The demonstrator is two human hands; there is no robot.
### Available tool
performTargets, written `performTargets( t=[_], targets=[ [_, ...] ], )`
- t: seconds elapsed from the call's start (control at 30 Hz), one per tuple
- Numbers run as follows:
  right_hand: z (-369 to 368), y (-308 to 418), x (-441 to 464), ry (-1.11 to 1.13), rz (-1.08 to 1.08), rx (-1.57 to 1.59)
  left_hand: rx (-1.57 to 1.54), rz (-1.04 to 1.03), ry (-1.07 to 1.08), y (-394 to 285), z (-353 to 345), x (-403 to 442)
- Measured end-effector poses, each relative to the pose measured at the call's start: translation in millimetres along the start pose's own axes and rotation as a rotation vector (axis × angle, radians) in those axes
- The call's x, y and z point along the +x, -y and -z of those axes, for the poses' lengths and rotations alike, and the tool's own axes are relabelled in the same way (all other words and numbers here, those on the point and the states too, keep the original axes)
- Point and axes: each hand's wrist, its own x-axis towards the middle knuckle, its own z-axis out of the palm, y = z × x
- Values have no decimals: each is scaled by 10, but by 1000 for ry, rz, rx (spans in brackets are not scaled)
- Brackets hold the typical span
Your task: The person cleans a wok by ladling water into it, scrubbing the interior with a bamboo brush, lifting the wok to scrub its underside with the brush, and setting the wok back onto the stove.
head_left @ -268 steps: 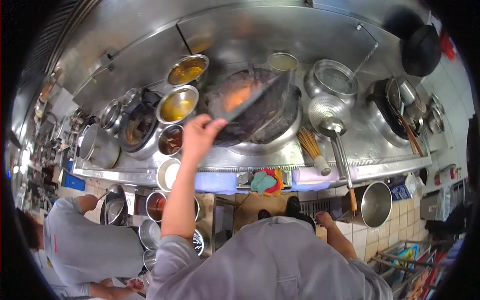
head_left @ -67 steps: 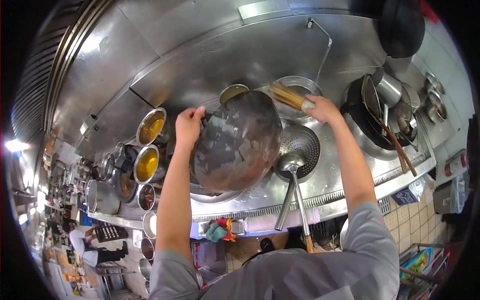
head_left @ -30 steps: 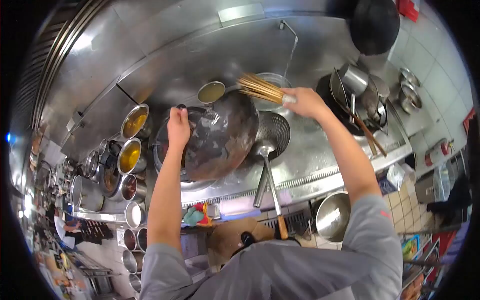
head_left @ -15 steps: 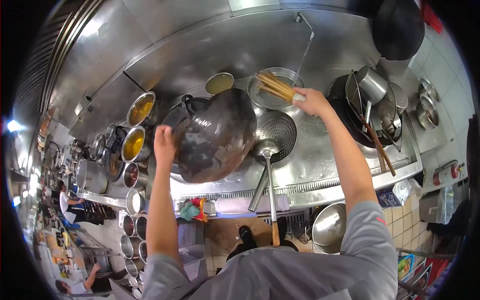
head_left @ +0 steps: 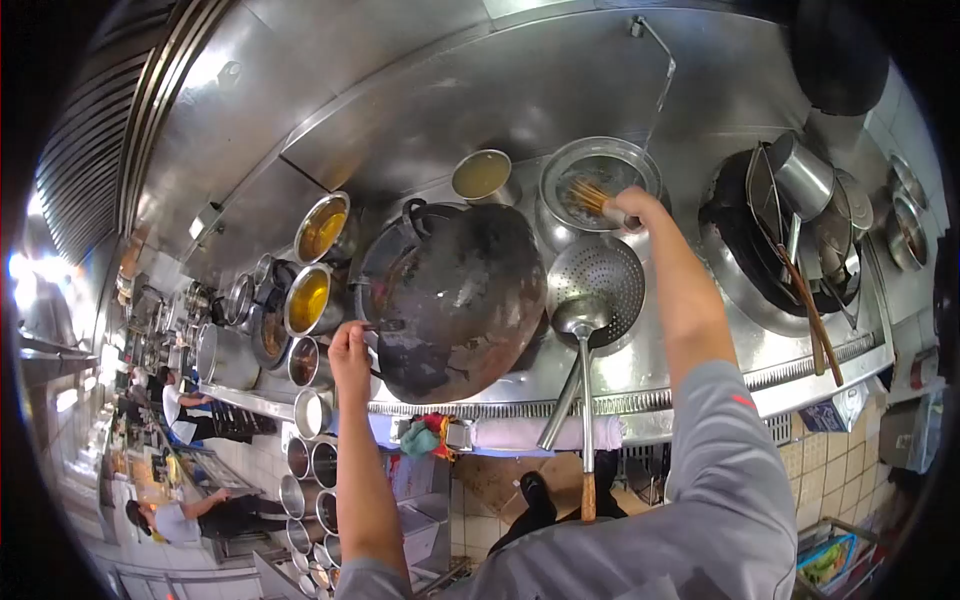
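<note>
My left hand is closed on the side handle of a large dark wok. The wok is tipped up, with its worn, sooty underside facing me. In my right hand is a bamboo wok brush, its bristles down in a round metal basin that looks to hold water. Between the wok and my right arm lies a perforated skimmer. A steel ladle with a wooden handle end rests over it.
A thin tap hangs above the basin. Behind the wok stands a pot of yellowish liquid; pots of amber liquid are at left. Another wok with stacked utensils sits at right. Co-workers are far left.
My right hand has lowered the brush from above the basin into it. My left hand stays by the wok's side, and the wok has turned slightly. The whole view has shifted.
</note>
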Motion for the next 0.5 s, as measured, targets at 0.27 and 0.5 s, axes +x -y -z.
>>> performTargets(
  t=[0.27,0.5],
  targets=[
    [173,476,-2049,-339,819,-185,149,-71,44,-135,-260,459],
    [-52,-41,-1659,-35,444,-623,70,-98,30,96,-194,548]
  ],
)
